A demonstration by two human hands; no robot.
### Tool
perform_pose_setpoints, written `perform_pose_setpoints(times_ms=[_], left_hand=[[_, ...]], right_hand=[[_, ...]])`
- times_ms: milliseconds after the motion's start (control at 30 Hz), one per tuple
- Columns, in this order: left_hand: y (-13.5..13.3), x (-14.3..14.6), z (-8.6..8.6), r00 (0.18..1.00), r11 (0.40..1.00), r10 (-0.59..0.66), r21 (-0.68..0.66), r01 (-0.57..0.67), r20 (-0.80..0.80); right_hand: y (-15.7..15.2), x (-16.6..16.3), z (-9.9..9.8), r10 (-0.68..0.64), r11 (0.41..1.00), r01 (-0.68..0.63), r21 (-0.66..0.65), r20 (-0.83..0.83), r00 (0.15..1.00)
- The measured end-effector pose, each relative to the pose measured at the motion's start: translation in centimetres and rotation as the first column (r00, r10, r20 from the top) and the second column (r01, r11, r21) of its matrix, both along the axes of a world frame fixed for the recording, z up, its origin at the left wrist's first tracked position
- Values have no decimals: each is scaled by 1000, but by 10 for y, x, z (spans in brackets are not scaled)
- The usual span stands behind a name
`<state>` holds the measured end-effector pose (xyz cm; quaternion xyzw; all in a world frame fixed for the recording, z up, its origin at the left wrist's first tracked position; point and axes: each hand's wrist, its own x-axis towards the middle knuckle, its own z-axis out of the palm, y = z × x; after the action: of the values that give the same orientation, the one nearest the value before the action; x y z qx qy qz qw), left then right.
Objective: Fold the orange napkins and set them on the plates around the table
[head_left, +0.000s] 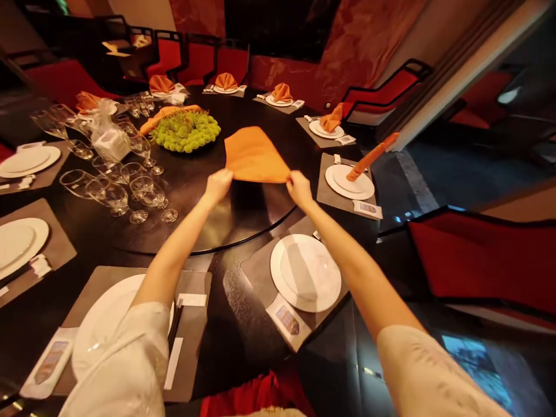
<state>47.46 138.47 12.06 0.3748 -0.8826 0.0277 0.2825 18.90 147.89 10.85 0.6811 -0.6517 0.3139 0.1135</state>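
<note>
An orange cloth napkin hangs in the air over the dark turntable, stretched between my two hands. My left hand pinches its near left corner, and my right hand grips the near right corner. The far part of the cloth spreads away from me over the glossy surface. Below my right forearm a white plate rests on a grey placemat. My left sleeve covers part of another white plate, with dark chopsticks beside it.
Several stemmed glasses crowd the left of the turntable. A green floral centrepiece stands behind them. Around the far rim, plates bear folded orange napkins; one napkin is rolled upright. Red chairs surround the table.
</note>
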Motion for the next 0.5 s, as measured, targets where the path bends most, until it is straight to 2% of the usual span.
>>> perform_pose_setpoints(times_ms=[67, 100, 133, 200, 267, 367, 433, 500], left_hand=[[8, -5, -73, 997, 987, -3, 158, -9, 72], [16, -6, -103, 994, 974, -24, 227, -2, 108], [25, -5, -127, 990, 961, -55, 275, 18, 127], [45, 0, -161, 978, 939, -148, 331, 91, 150], [63, 7, -177, 965, 922, -207, 361, 139, 159], [78, 14, -179, 970, 893, -166, 444, 73, 176], [78, 13, -173, 985, 856, -47, 516, -46, 167], [73, 6, -166, 978, 798, 132, 568, -201, 160]], right_hand=[[-5, -12, -71, 43, 983, -44, 180, 9, 999], [-3, -17, -98, 70, 963, -69, 260, 6, 998], [1, -21, -120, 109, 942, -103, 320, -1, 994], [13, -28, -146, 232, 897, -211, 388, -8, 973], [27, -35, -156, 355, 842, -330, 428, 22, 935], [39, -45, -154, 417, 742, -427, 517, 144, 898], [36, -49, -149, 327, 719, -391, 574, 217, 920], [25, -48, -144, 173, 727, -288, 623, 239, 955]])
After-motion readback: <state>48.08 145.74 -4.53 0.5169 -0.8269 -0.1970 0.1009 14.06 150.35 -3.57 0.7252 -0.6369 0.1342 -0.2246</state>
